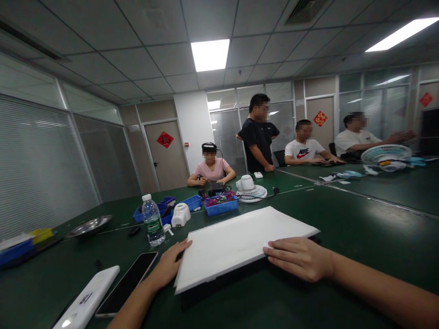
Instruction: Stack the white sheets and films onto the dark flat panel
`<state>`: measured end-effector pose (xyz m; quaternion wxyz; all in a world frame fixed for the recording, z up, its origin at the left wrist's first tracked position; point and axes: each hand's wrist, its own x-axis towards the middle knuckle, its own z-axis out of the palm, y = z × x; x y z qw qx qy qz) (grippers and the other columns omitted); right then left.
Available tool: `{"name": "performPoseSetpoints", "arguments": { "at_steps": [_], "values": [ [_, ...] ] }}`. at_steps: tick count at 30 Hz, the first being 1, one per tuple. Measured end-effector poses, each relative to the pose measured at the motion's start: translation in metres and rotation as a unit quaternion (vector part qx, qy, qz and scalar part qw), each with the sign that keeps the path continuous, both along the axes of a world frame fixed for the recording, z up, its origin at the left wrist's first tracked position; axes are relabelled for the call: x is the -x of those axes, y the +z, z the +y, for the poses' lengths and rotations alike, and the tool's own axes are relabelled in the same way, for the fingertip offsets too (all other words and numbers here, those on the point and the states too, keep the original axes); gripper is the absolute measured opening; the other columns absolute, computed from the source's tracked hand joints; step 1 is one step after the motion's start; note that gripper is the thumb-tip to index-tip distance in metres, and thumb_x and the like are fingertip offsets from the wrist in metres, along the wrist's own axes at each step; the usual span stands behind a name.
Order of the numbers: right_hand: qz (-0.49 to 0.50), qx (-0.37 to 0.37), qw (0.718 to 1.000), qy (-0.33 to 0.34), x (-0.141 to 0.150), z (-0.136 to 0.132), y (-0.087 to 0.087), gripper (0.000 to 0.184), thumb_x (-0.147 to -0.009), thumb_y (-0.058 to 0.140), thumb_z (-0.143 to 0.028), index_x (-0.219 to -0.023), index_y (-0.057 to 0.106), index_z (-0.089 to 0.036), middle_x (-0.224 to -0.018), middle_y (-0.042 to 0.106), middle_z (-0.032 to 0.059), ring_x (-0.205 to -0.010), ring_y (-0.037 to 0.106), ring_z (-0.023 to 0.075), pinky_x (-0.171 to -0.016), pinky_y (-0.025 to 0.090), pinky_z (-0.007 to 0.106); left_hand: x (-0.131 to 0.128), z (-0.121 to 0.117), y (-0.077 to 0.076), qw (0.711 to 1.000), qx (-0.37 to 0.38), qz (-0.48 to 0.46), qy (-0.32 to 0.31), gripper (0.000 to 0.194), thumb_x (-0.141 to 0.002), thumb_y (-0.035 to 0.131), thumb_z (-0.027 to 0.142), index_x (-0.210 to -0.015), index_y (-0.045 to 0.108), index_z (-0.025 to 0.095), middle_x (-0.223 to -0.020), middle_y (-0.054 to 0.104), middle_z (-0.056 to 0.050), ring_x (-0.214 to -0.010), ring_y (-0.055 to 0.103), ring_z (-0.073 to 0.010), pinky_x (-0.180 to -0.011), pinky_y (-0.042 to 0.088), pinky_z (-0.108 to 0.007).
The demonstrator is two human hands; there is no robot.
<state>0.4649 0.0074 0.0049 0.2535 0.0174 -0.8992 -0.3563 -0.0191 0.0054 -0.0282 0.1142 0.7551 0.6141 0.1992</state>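
A stack of white paper lies in front of me, its sheets slightly out of line at the near left corner. Beneath its near and right edges shows something dark that I cannot make out. At the stack's left edge, my left hand grips the side with its fingertips on top. My right hand holds the near right edge, fingers stretched together over the paper and the thumb hidden. Left of my left hand lie a dark-screened phone and a white device marked 18.
A water bottle stands beyond my left hand. Behind the stack are a blue tray of coloured wires, a white fan part and a small fan. A metal dish sits left. Several people are around the green table.
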Motion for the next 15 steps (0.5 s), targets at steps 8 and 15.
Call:
{"name": "performPoseSetpoints", "arguments": {
  "at_steps": [8,15],
  "values": [
    [-0.006,-0.001,1.0,0.019,-0.002,0.007,-0.003,0.029,-0.094,0.053,-0.013,-0.118,0.067,-0.006,-0.132,0.063,0.0183,-0.121,0.061,0.0274,-0.096,0.058,0.037,-0.002,-0.019,0.029,0.998,0.068,0.014,-0.002,0.085,-0.074,0.069,0.063,-0.149,0.041,0.033,-0.16,0.035,-0.002,-0.149,0.027,-0.0343,-0.122,0.023,-0.054],
    [0.002,0.011,1.0,0.016,-0.003,0.013,0.003,0.031,-0.095,0.051,-0.014,-0.121,0.066,-0.008,-0.137,0.06,0.0183,-0.127,0.057,0.0275,-0.098,0.056,0.04,-0.002,-0.021,0.034,0.998,0.058,0.023,-0.006,0.087,-0.071,0.075,0.05,-0.149,0.039,0.035,-0.165,0.024,-0.001,-0.148,0.029,-0.0341,-0.121,0.023,-0.053]
  ]
}}
